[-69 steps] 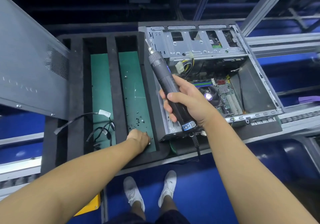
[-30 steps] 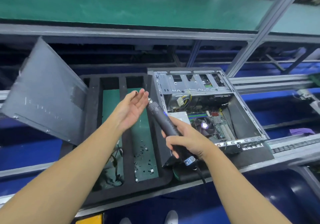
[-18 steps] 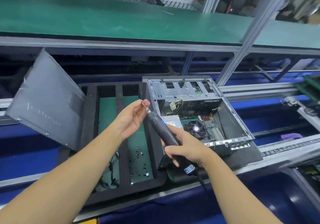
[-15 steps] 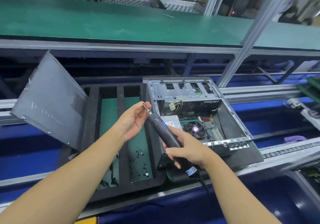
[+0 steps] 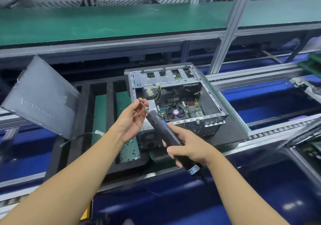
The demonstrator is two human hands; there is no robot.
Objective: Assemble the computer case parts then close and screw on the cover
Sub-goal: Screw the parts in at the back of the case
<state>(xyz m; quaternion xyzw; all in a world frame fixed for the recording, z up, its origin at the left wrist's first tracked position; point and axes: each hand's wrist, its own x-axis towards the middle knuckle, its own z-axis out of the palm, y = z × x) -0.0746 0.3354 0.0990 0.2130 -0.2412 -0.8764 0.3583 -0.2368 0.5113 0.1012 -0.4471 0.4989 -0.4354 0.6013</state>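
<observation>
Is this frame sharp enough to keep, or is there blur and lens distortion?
Head view: centre is sharp, the screwdriver and open computer case read clearly; its edges smear with motion blur, worst at far right; the wide-angle lens bows the green shelf; no harsh glare.

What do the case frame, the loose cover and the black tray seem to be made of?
Case frame: bare sheet metal, dull silver, punched slots.
Cover: probably painted metal, matte grey, thin and flat.
Tray: likely foam, matte black, thick ribs.
</observation>
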